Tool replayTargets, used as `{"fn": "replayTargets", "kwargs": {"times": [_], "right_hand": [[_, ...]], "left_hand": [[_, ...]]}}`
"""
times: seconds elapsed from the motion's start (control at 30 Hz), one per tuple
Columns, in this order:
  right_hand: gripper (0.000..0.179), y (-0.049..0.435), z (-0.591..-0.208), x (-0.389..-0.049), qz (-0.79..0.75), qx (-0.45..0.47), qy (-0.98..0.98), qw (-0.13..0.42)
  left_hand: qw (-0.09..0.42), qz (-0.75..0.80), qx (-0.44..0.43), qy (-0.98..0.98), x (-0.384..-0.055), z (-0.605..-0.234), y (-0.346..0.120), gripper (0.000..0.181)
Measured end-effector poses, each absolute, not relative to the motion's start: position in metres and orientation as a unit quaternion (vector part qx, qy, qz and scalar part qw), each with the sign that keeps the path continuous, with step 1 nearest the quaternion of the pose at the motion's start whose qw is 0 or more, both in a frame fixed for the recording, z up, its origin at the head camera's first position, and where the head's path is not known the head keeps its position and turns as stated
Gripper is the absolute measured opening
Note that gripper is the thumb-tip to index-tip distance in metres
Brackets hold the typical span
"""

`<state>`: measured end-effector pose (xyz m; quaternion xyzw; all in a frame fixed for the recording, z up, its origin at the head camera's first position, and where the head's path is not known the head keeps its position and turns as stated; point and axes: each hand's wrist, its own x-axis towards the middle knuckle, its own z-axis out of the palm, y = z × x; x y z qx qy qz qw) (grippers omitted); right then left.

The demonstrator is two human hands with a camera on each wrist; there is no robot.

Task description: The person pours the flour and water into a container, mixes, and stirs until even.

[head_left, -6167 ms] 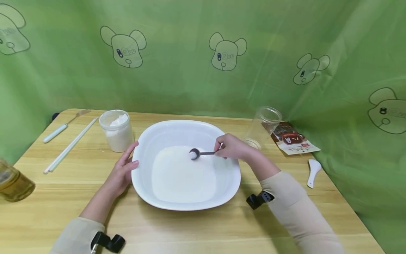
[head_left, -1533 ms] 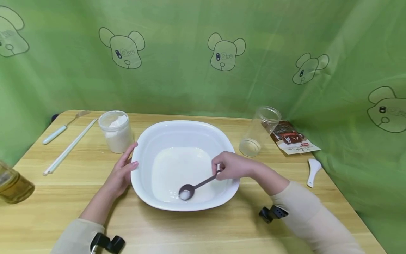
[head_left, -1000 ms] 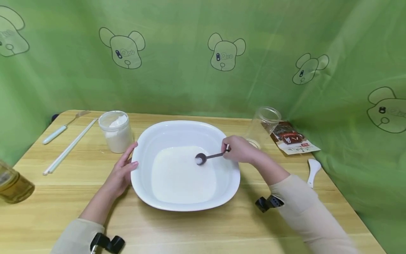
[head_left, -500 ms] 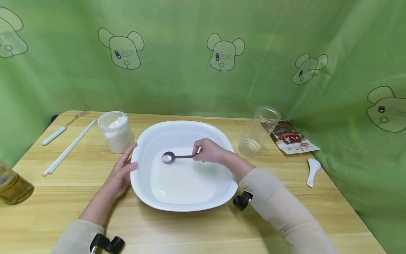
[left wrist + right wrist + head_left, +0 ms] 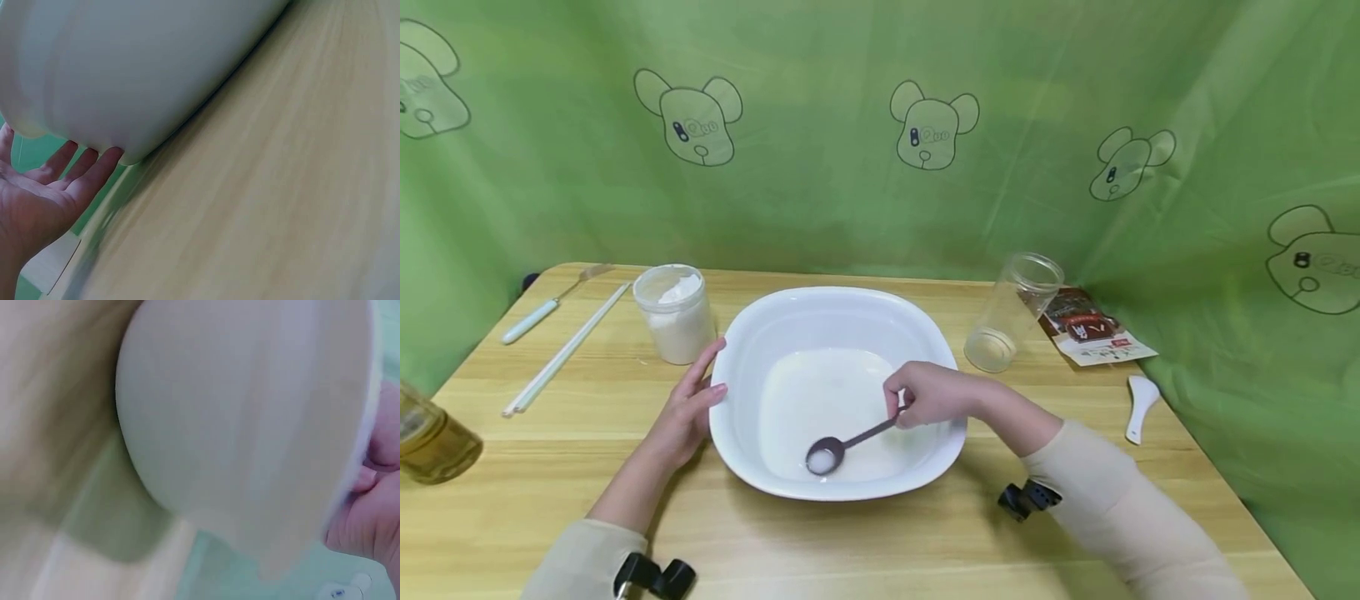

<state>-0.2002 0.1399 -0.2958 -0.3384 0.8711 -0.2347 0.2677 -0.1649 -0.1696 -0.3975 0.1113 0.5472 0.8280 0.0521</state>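
Note:
A large white basin (image 5: 842, 302) stands on the wooden table with milky white liquid (image 5: 820, 383) in its bottom. My left hand (image 5: 685, 412) rests against the basin's left side. In the left wrist view its extended fingers (image 5: 94, 175) touch the outer wall. Over the basin's right part, my right hand (image 5: 928, 393) pinches the handle of a dark spoon (image 5: 868, 433). The spoon's bowl lies low in the liquid near the front wall, with whitish liquid in it. In the right wrist view the basin wall hides the spoon and part of the hand.
Behind the left hand stands a jar of white powder (image 5: 679, 321). Chopsticks (image 5: 568, 350), a blue-handled fork-like utensil (image 5: 538, 315) and a jar of amber liquid (image 5: 433, 437) are at left. On the right are a clear container (image 5: 1011, 312), a dark packet (image 5: 1090, 327) and a white spoon (image 5: 1141, 407).
The right hand has carried the spoon around the basin, from the left-rear part half a second ago to the front now. My left hand stays at the basin's side.

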Motion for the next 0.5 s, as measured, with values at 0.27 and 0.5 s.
{"fn": "replayTargets", "kwargs": {"times": [0.27, 0.5], "right_hand": [[0.015, 0.172, -0.280, -0.206, -0.203, -0.341, 0.893, 0.213], [0.010, 0.178, -0.282, -0.220, -0.205, -0.276, 0.926, 0.157]], "left_hand": [[0.055, 0.829, 0.113, 0.545, -0.165, -0.397, -0.169, 0.060], [0.053, 0.825, 0.130, 0.547, -0.163, -0.397, -0.169, 0.060]]}}
